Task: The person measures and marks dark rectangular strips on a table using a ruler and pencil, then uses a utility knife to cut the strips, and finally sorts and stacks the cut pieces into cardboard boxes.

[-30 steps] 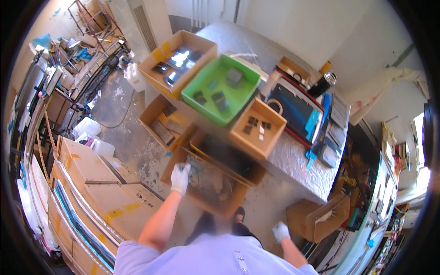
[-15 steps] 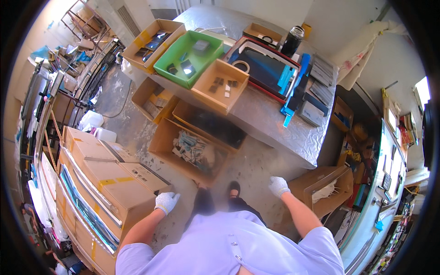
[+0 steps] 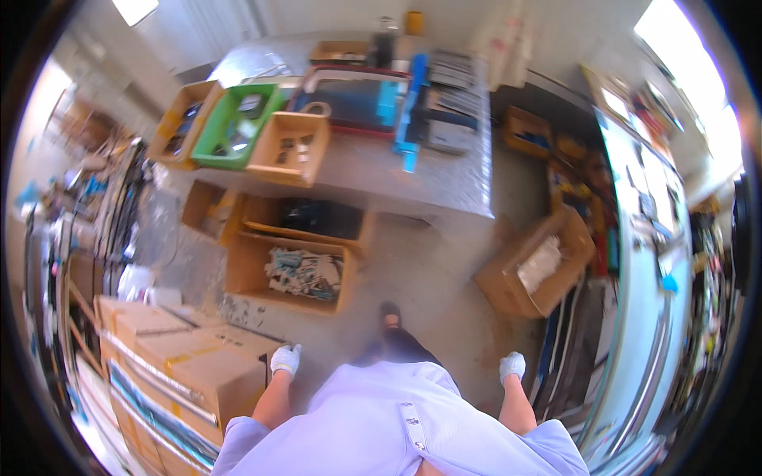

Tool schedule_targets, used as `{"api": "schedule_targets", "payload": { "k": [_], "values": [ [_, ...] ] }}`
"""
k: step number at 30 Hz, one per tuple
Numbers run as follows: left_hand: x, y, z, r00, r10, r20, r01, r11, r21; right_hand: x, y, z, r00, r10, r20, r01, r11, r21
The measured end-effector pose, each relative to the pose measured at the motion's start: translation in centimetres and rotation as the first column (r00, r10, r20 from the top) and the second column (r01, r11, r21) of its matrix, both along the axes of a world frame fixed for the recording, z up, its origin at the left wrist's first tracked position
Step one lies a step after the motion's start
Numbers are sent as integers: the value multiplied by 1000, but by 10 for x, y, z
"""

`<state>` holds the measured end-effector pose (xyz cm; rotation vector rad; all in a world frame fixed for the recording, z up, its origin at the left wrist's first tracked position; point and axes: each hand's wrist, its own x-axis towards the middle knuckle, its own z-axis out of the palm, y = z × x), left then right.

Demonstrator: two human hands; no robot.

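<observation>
My left hand [image 3: 286, 359], in a white work glove, hangs beside the stacked cardboard cartons [image 3: 198, 357] at the lower left, its fingers curled in. My right hand [image 3: 513, 366], gloved the same way, hangs out to the right with its fingers also folded. I see nothing held in either one. Ahead on the floor, an open carton [image 3: 242, 274] contains pale scraps. To the right, nearest my right hand, a tilted open carton [image 3: 508, 297] has white wrapping inside.
A foil-covered table [image 3: 365, 170] stands ahead with a green bin [image 3: 218, 159], cardboard trays, a dark framed panel [image 3: 349, 99], blue strips and a black bottle [image 3: 383, 46]. A long glass-topped bench [image 3: 647, 317] runs along the right. Racks of strip material line the left.
My view has swung to the right, so the table and floor cartons sit farther left. My feet have shifted in a step. Both hands hang lower, and neither has taken hold of anything.
</observation>
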<state>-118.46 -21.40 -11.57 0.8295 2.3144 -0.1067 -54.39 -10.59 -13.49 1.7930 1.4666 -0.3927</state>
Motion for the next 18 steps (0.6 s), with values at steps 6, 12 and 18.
{"api": "schedule_targets", "payload": {
  "k": [6,12,18],
  "values": [
    [-10,43,-39,964,-247,102,224,955,192,-19,-168,-10,729,-516,-449,649,731,213],
    [76,53,-100,801,-546,246,497,835,234,41,-345,-13,674,-542,-502,609,792,-37],
    [88,35,-148,618,-710,337,742,668,46,38,-364,20,3,-731,-682,1000,2,1]
  ]
}}
